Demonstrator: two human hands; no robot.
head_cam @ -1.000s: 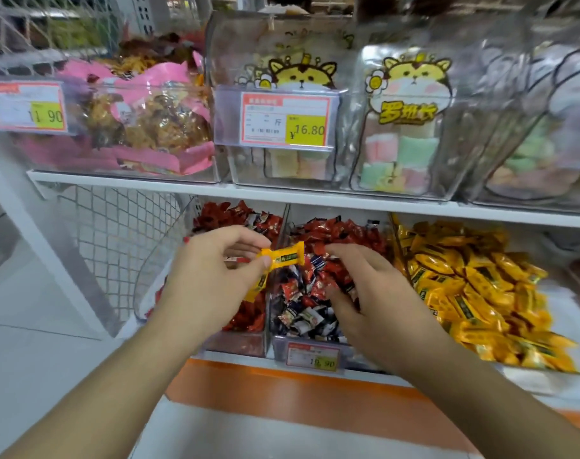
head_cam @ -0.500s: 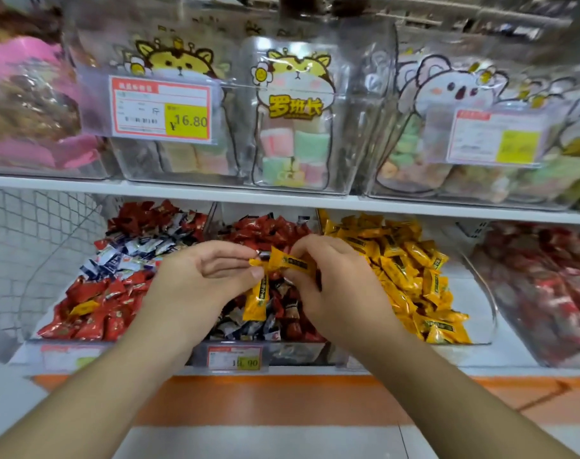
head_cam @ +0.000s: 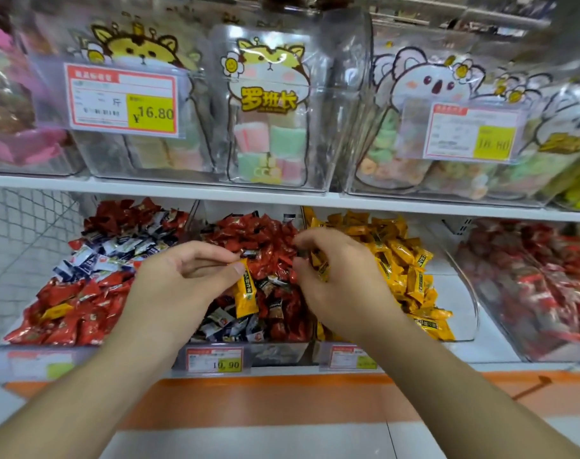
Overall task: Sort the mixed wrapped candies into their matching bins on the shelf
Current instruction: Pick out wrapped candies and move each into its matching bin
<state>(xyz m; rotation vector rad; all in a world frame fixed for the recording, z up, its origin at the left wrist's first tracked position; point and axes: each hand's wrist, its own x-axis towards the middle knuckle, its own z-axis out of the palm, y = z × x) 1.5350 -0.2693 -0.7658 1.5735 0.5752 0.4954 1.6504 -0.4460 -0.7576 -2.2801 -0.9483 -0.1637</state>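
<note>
The left hand (head_cam: 182, 286) pinches the top end of a yellow wrapped candy (head_cam: 245, 293), which hangs with its long axis nearly upright, lower end pointing down, over the middle bin (head_cam: 282, 354) of red and dark candies. The right hand (head_cam: 341, 283) holds another yellow candy (head_cam: 320, 265) in curled fingers, beside the yellow candy bin (head_cam: 460, 313) on the right.

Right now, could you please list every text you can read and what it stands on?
"¥16.80": left upper price tag.
"罗班长": hamster bag.
"16.80", faint: right upper price tag.
"10.90", unsure: middle lower tag.
Candy wrapper print and the other lower tags: too blurred to read.
</note>
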